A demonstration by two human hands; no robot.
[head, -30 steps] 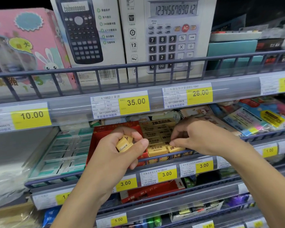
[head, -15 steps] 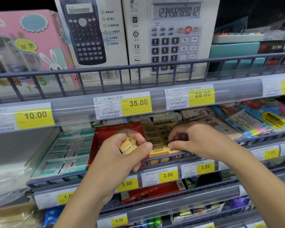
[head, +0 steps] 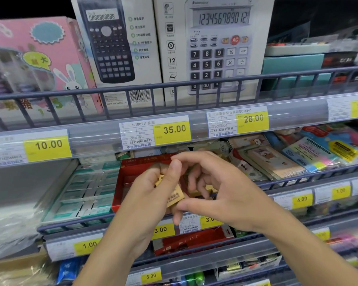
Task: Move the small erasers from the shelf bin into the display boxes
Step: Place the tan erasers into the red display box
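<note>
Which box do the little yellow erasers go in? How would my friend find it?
Find the yellow 35.00 price tag under the black calculator box. Just below it, on the next shelf down, sits the red display box, behind the hands. It is the only red box there, between green-and-white packs and notebooks.

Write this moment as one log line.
left hand: holds small tan erasers | right hand: reaching them | red cardboard display box: behind
</note>
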